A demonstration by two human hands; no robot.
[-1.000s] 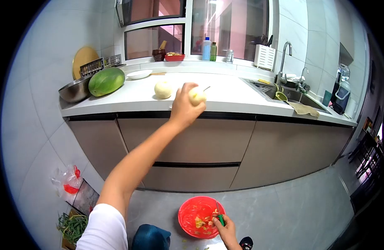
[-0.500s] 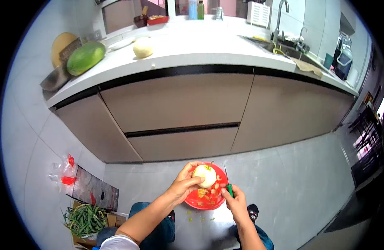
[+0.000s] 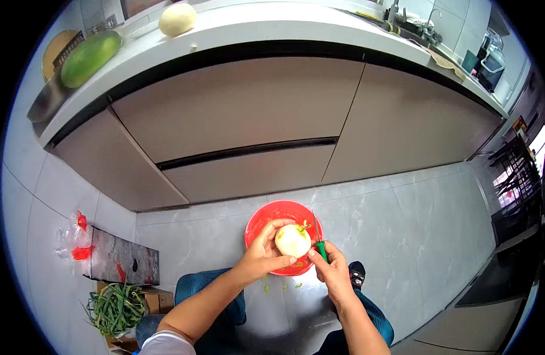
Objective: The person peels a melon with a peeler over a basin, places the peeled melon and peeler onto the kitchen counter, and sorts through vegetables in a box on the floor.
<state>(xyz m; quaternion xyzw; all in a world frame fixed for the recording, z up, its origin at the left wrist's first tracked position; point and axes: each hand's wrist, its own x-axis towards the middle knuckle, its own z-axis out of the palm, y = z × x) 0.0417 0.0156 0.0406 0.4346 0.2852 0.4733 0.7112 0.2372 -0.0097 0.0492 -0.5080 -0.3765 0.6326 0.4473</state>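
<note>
My left hand (image 3: 261,253) is wrapped round a pale, peeled round vegetable (image 3: 293,242) with a short green stem on top; its exact kind I cannot tell. In my right hand (image 3: 333,271) is a small knife (image 3: 321,249) by its green handle, its thin blade pointing up and away from me. The right thumb reaches close to the vegetable's lower right side. Both hands are over a red plastic basin (image 3: 265,214) on the floor. Peelings in the basin are mostly hidden behind my hands and the vegetable.
Green peel scraps (image 3: 285,288) lie on the grey floor. A cardboard box of green onions (image 3: 117,309) stands at the left, near a plastic bag (image 3: 77,244). On the white counter (image 3: 248,32) sit a green melon (image 3: 90,59) and another pale round vegetable (image 3: 178,19).
My view has tilted downward, so the counter sits higher. The vegetable has turned in my left hand, its stem now tilting right. My right hand has come closer to it with the knife.
</note>
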